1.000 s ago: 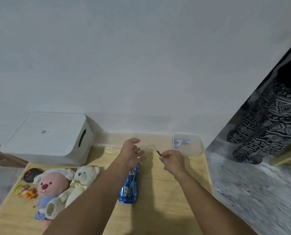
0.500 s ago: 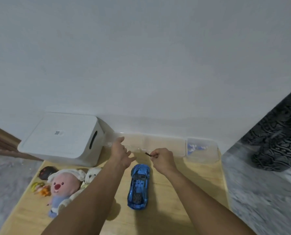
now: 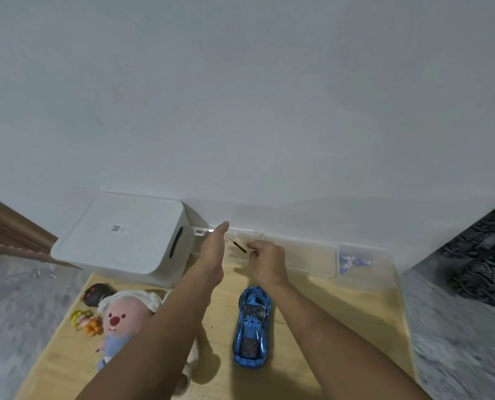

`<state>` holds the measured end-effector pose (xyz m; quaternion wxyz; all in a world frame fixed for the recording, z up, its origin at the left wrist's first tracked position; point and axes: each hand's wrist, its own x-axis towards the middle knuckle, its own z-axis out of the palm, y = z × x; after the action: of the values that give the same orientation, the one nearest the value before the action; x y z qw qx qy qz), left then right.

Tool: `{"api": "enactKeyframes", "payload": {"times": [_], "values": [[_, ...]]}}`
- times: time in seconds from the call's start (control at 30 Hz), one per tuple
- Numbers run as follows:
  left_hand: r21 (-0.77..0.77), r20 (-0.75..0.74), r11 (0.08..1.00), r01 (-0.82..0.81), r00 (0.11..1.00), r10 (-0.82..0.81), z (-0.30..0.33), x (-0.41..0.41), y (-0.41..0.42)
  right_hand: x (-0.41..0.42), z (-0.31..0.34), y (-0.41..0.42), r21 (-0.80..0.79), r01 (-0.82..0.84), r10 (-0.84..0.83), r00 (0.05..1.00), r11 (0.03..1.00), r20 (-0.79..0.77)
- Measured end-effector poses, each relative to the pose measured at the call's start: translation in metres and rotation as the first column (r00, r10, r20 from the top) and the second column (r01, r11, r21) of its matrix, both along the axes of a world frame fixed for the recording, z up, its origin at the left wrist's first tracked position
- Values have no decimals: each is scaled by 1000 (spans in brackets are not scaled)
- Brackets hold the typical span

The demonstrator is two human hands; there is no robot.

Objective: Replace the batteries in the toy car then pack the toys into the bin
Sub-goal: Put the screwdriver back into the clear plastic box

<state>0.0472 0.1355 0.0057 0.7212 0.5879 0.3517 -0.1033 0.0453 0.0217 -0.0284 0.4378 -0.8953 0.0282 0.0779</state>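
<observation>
Right hand [image 3: 266,259]: fingers curled, pinching a small screwdriver [image 3: 238,246], thin shaft pointing up and left toward the wall.
Left hand [image 3: 213,249]: fingers straight and together, holding nothing, reaching to the near end of a clear plastic organiser box [image 3: 306,256] against the wall; whether it touches the box's latch cannot be told.
Toy car [image 3: 252,324]: blue, metallic, wheels down on the wooden tabletop [image 3: 327,327], between the forearms, near the right wrist, untouched.
Step, as judged: tool in hand at the clear box, perhaps fetching batteries; its contents are unclear. Car underside not yet turned up, so next it needs flipping.
Bin [image 3: 125,238]: white, lidded, rear left, just beside the left hand.
Pink plush [image 3: 125,319], dark remote [image 3: 94,294], small orange toy [image 3: 86,320]: left side.
Room: open wood right of the car; table edge close on the right.
</observation>
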Motion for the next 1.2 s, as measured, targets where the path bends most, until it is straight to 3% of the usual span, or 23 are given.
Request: {"api": "enactKeyframes", "payload": {"times": [0.1, 0.17, 0.23, 0.3, 0.5, 0.63, 0.73, 1.0, 1.1, 1.2], "values": [[122, -18, 992, 31, 999, -29, 0, -3, 3, -1, 2, -1, -2, 8, -8, 1000, 1000, 6], [360, -17, 930, 69, 998, -68, -4, -8, 5, -2, 0, -2, -26, 29, -28, 999, 999, 42], [639, -22, 759, 127, 989, -147, -11, -14, 10, -3, -6, -2, -98, 20, -8, 993, 995, 114], [805, -39, 567, 174, 969, -243, -21, -20, 16, -5, -11, -1, -189, -20, 53, 983, 982, 174], [935, -180, 217, 281, 902, -392, -40, -30, 26, -6, -21, 0, -338, -111, 179, 968, 935, 177], [921, -314, 89, 379, 859, -405, -48, -29, 29, -7, -24, -1, -399, -216, 273, 958, 891, 90], [885, -401, 45, 463, 808, -431, -55, -29, 29, -6, -26, -1, -453, -291, 343, 939, 843, 35], [846, -435, 75, 528, 765, -475, -63, -33, 31, -4, -22, 0, -524, -371, 418, 908, 766, -32], [840, -443, 74, 537, 758, -479, -63, -33, 29, -4, -23, -1, -479, -370, 411, 912, 796, -21], [829, -464, 76, 554, 757, -460, -61, -32, 24, -7, -28, -11, -341, -293, 329, 943, 893, 51]]}}
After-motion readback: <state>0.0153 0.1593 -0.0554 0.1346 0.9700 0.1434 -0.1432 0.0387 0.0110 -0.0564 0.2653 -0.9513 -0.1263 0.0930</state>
